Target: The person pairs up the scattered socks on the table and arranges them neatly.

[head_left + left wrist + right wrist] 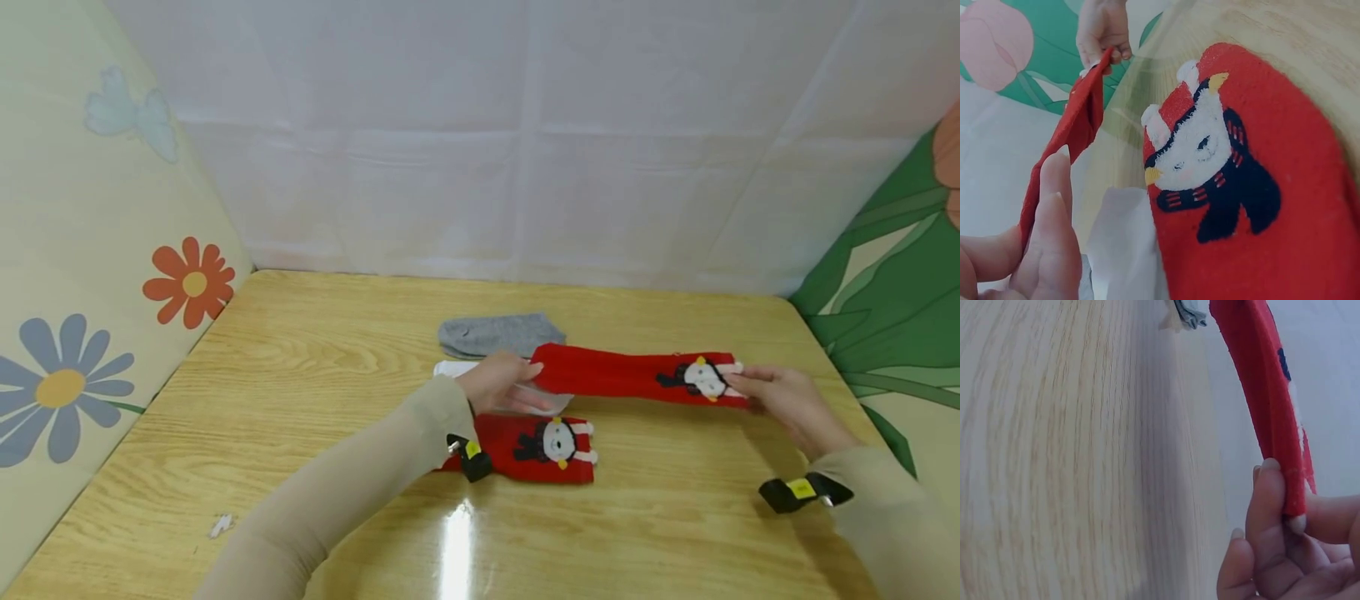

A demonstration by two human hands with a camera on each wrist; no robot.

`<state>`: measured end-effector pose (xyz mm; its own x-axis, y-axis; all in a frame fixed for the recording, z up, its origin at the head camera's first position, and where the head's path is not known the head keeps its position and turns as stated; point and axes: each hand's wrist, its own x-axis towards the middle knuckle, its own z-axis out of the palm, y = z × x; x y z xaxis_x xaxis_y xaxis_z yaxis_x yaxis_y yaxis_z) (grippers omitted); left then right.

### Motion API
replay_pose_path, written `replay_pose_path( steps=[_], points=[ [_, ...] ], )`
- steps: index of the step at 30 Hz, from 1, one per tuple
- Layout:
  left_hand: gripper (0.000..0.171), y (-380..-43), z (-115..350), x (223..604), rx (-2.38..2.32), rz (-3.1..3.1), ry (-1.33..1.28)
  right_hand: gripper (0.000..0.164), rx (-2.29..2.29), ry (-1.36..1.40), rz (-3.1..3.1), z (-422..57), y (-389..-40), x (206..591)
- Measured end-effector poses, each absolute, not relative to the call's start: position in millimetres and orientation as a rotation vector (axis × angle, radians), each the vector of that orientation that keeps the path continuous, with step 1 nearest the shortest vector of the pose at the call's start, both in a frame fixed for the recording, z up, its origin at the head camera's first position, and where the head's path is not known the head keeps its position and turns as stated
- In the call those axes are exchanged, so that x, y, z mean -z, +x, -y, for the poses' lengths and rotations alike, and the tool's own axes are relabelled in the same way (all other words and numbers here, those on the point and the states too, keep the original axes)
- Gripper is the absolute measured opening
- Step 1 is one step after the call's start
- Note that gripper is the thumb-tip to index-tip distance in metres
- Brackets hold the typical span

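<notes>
Both hands hold a red sock (615, 372) stretched sideways above the table. My left hand (501, 383) pinches its plain left end between thumb and fingers. At the other end, beside the white animal face, my right hand (783, 402) pinches the edge; the right wrist view shows that grip on the sock (1266, 394) closely. A second red sock (555, 454) with the same animal face lies flat on the table below, partly hidden by the left wrist. Behind the left hand lie a white sock-like cloth (453, 367), mostly covered, and a grey sock (498, 335).
The wooden table (315, 350) meets a white cloth backdrop (412, 150) at its far edge. Flower-printed panels (60, 250) stand at both sides. A small white scrap (221, 525) lies at the front left. Each wrist wears a black camera strap (798, 492).
</notes>
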<state>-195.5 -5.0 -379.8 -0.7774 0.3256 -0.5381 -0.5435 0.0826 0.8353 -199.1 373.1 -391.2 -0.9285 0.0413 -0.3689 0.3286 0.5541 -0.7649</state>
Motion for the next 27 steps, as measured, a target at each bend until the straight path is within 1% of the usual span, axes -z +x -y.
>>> replay_pose_path(
  steps=[6,11,22,27],
  points=[
    [0.053,-191,11,378,-1.750,-1.750,-0.239,0.069,1.310,0.290,-2.489,-368,-195,390],
    [0.053,-188,17,378,-1.743,-1.773,-0.228,0.070,1.333,0.277,-2.462,-363,-191,390],
    [0.035,-181,32,383,-1.723,-1.843,-0.125,0.073,1.380,0.272,-2.408,-354,-186,392],
    [0.032,-177,38,383,-1.729,-1.852,-0.118,0.068,1.382,0.242,-2.414,-349,-183,389]
  ],
)
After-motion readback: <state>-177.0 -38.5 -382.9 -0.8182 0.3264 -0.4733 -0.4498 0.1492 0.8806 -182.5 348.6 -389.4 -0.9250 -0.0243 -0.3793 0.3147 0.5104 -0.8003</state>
